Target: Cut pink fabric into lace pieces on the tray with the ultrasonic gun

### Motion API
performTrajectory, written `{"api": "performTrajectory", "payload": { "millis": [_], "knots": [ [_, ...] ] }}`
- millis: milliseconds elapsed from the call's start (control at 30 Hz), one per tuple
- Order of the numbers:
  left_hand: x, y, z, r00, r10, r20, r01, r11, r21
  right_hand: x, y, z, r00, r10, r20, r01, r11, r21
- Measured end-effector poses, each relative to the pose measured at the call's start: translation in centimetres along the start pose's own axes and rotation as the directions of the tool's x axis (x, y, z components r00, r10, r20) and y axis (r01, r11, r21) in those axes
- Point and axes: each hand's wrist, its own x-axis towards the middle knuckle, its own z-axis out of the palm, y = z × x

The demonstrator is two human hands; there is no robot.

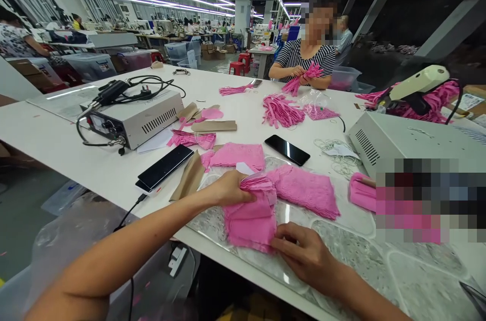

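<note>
My left hand (232, 190) is closed around a folded bunch of thin pink fabric pieces (264, 185), whose layered edges show past the thumb. Below it lies a pink fabric stack (248, 227), close to the table's front edge. The fingertips of my right hand (304, 252) pinch the lower right corner of this stack. Just beyond, a larger stack of pink pieces (309, 189) with wavy edges fans out to the right. Behind my left hand sits another pink stack (239, 155). The fingers under the held bunch are partly hidden.
A black phone (287, 150) lies beyond the stacks; another dark phone (165, 166) is at left. Grey machine boxes (136, 116) stand on both sides. Across the table a person in a striped top (304, 57) handles pink strips. Rubber bands (337, 156) lie at right.
</note>
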Motion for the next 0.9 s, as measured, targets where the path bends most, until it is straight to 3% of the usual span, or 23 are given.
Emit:
{"api": "performTrajectory", "payload": {
  "millis": [433, 900],
  "knots": [
    [-0.22, 0.48, -0.24, 1.0, -0.021, 0.008, 0.021, 1.0, 0.013, 0.23, 0.0, -0.21, 0.997, -0.065, -0.037, 0.063, 0.997, -0.053],
    [-0.3, 0.87, -0.36, 0.999, -0.045, 0.005, 0.045, 0.998, 0.035, -0.57, 0.17, 0.44, 0.999, -0.029, -0.032, 0.027, 0.998, -0.052]
  ]
}}
